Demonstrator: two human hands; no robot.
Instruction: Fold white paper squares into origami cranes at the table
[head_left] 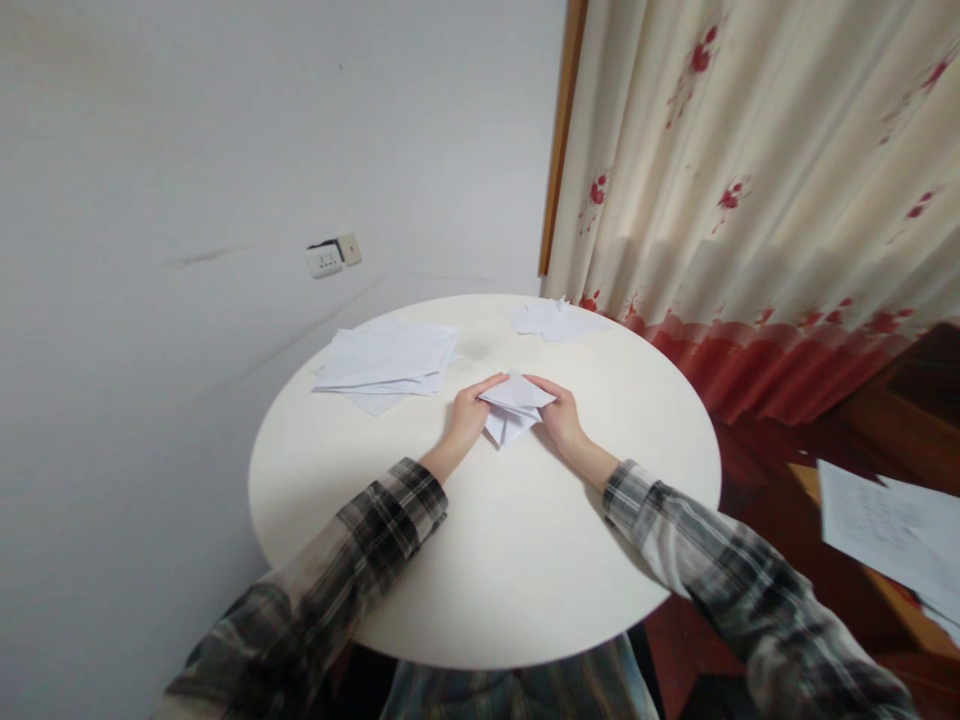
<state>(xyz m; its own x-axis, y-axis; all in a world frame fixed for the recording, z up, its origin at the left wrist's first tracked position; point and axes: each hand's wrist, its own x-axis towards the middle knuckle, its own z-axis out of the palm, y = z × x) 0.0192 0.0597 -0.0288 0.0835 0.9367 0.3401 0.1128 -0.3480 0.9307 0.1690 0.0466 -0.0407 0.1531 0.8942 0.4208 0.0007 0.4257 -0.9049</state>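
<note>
A folded piece of white paper [514, 405] lies on the round white table [480, 560] in front of me. My left hand [469, 415] grips its left side, fingers pinched along the edge. My right hand [559, 412] grips its right side in the same way. Both hands rest low on the tabletop, and both arms wear plaid sleeves.
A loose stack of white sheets [386, 365] lies at the table's back left. Some folded white paper [553, 320] sits at the far edge. A cream curtain with red flowers [750, 170] hangs at the right. More papers [892, 535] lie on a dark surface at the lower right.
</note>
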